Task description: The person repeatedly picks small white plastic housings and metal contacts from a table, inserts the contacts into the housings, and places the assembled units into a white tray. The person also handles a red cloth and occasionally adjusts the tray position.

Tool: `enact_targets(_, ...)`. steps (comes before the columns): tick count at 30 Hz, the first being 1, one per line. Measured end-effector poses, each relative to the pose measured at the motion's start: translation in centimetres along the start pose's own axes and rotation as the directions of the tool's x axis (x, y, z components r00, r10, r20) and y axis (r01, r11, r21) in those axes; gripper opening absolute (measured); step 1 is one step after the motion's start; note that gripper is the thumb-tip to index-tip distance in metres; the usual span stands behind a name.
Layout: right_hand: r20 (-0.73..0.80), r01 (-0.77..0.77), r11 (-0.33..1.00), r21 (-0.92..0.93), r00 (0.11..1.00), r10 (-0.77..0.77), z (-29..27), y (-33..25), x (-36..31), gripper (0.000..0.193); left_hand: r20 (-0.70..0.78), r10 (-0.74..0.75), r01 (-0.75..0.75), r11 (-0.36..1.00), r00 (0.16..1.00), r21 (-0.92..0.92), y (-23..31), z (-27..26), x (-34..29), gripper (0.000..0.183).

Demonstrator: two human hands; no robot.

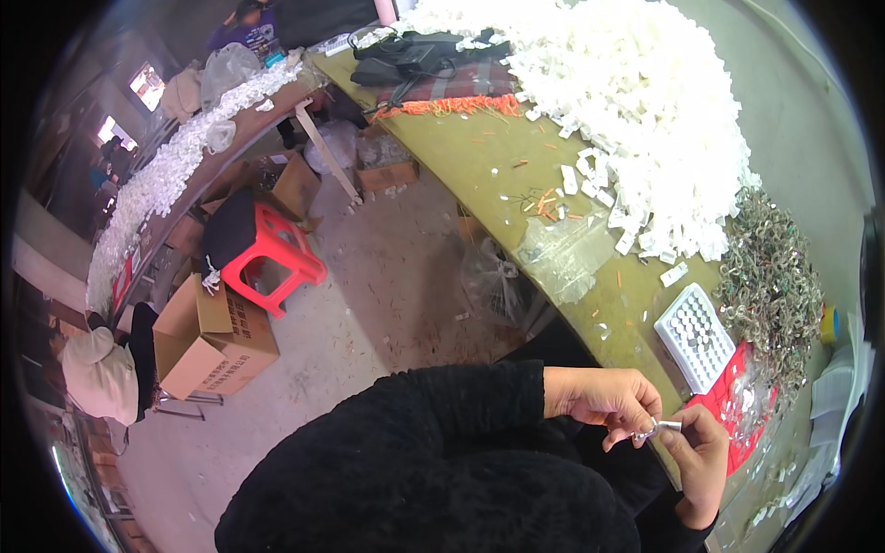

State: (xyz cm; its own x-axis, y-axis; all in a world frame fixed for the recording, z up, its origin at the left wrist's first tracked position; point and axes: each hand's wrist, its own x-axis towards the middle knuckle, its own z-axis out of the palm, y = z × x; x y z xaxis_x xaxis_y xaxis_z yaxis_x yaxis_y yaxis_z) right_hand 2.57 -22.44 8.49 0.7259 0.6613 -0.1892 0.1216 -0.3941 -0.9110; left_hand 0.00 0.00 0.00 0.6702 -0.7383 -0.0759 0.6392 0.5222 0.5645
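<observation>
My left hand (613, 403) and my right hand (701, 458) meet at the table's front edge, fingertips almost touching. Pinched in the right fingers is a small white plastic piece (671, 426), its flat end showing between thumb and forefinger. The left thumb and forefinger close on a tiny shiny part at the piece's left end; its kind is too small to make out. Just beyond the hands lies a white tray (690, 358) with rows of round cells, some holding small grey discs. A red cloth (735, 453) with see-through plastic on it is beside the right hand.
A large heap of white plastic pieces (636, 120) covers the far table (470, 152). Right of it sits a tangled pile of wired metal parts (772, 276). A dark bag (415, 60) lies at the back. Leftward on the floor are a red stool (277, 258) and a cardboard box (230, 355); another person sits nearby.
</observation>
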Motion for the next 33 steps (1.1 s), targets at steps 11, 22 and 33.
enact_targets(11, -0.284, 0.320, 0.673, -0.666, 0.726, -0.626, 5.1, -2.2, -1.6, 0.027, 0.024, -0.022, 0.020, 0.998, 0.999, 0.064, 1.1, 2.2, 0.2, 0.011)
enact_targets(22, -0.249, 0.330, 0.568, -0.754, 0.656, -0.712, 5.7, 0.3, -0.3, 0.041, -0.177, 0.336, -0.349, 0.936, 0.925, -0.043, -1.1, 2.6, 1.0, 0.027)
enact_targets(33, -0.316, 0.248, 0.601, -0.760, 0.667, -0.675, 6.2, -0.1, -0.4, 0.040, -0.160, 0.606, -0.369, 0.650, 0.780, 0.664, -1.2, 4.4, 0.0, 0.022)
